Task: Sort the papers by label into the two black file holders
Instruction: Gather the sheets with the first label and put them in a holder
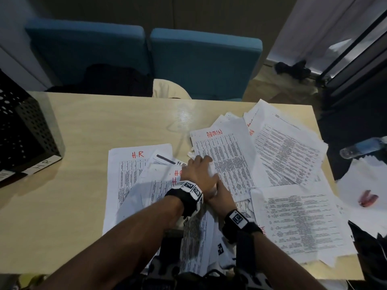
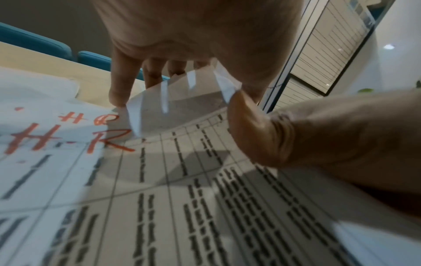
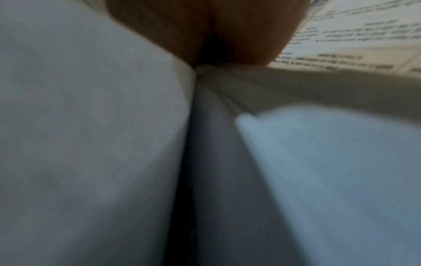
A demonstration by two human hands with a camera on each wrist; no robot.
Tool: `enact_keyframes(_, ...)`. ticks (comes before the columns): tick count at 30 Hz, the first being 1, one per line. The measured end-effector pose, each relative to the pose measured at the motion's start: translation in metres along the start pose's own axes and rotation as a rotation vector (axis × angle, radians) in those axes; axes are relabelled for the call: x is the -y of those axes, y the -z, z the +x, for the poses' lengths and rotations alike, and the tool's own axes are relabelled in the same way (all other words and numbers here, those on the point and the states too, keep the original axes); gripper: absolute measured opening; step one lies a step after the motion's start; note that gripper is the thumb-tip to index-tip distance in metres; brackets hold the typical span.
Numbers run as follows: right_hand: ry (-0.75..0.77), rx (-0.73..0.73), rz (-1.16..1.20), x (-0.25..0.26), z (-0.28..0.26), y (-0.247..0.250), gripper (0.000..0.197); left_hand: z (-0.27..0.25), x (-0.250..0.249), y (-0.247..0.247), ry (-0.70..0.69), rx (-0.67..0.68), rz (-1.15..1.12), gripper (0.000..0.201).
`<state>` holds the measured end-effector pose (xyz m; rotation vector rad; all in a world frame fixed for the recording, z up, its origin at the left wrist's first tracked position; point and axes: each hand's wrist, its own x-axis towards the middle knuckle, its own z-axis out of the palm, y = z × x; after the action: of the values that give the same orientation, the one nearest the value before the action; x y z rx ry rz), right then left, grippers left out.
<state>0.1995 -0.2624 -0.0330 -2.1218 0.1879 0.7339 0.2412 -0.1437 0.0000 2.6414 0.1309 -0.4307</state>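
Loose printed papers lie across the wooden table point(image 1: 83, 126). One sheet marked "H.R" in red point(image 1: 134, 164) lies left of my hands, and one marked "ADMIN" point(image 1: 226, 155) lies just right of them. My left hand point(image 1: 199, 170) is on the pile between them. In the left wrist view my left hand point(image 2: 180, 97) pinches the lifted edges of a few sheets point(image 2: 196, 81) between thumb and fingers, above an "H-R" sheet point(image 2: 56, 140). My right hand point(image 1: 219, 195) lies against the left wrist, its fingers tucked among sheets point(image 3: 91, 126) and hidden. A black perforated file holder point(image 1: 23, 130) labelled "HR" point(image 1: 43, 164) stands far left.
Two blue chairs point(image 1: 205, 63) stand behind the table. To the right, off the table's edge, are a plastic water bottle point(image 1: 362, 147) and a red object point(image 1: 368, 199) on a white sheet. More papers point(image 1: 293, 222) hang over the near right corner.
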Motion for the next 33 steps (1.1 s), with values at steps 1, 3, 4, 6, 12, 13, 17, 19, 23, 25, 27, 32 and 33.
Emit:
enact_keyframes(1, -0.002, 0.028, 0.024, 0.000, -0.002, 0.001, 0.056, 0.002, 0.003, 0.002, 0.006, 0.007, -0.036, 0.063)
enact_keyframes(3, 0.014, 0.062, 0.049, -0.005, -0.009, 0.004, 0.049, 0.002, 0.012, 0.007, -0.007, 0.001, -0.080, 0.076)
enact_keyframes(4, 0.024, 0.072, 0.072, -0.009, -0.014, 0.005, 0.047, -0.002, 0.018, 0.010, -0.013, -0.028, -0.087, 0.080)
enact_keyframes(6, -0.003, 0.093, 0.174, -0.018, -0.023, 0.006, 0.041, -0.014, 0.040, 0.016, 0.037, -0.142, -0.113, 0.076)
enact_keyframes(12, 0.017, 0.004, 0.196, -0.040, -0.033, -0.001, 0.060, -0.070, 0.122, 0.010, 0.440, -0.320, -0.348, 0.073)
enact_keyframes(13, 0.013, 0.001, 0.189, -0.053, -0.029, -0.006, 0.077, -0.083, 0.128, 0.005, 0.453, -0.339, -0.451, 0.074)
enact_keyframes(17, 0.083, -0.037, 0.093, -0.040, -0.038, -0.006, 0.067, -0.127, 0.135, -0.018, 0.369, -0.195, -0.664, 0.084)
enact_keyframes(19, 0.114, -0.101, 0.082, -0.033, -0.042, -0.006, 0.074, -0.137, 0.130, -0.027, 0.296, -0.143, -0.665, 0.094)
enact_keyframes(23, 0.117, -0.176, 0.167, -0.028, -0.049, -0.014, 0.082, -0.136, 0.117, -0.039, 0.309, -0.197, -0.678, 0.111)
enact_keyframes(25, 0.121, -0.191, 0.171, -0.026, -0.048, -0.016, 0.078, -0.131, 0.113, -0.042, 0.366, -0.169, -0.692, 0.094)
enact_keyframes(27, 0.096, -0.157, 0.174, -0.028, -0.044, -0.017, 0.078, -0.130, 0.108, -0.044, 0.367, -0.141, -0.684, 0.086)
enact_keyframes(32, -0.029, -0.039, 0.237, -0.029, -0.039, -0.015, 0.053, -0.125, 0.124, -0.034, 0.329, -0.142, -0.530, 0.098)
enact_keyframes(33, -0.019, -0.028, 0.182, -0.028, -0.038, -0.013, 0.047, -0.121, 0.129, -0.029, 0.344, -0.140, -0.485, 0.088)
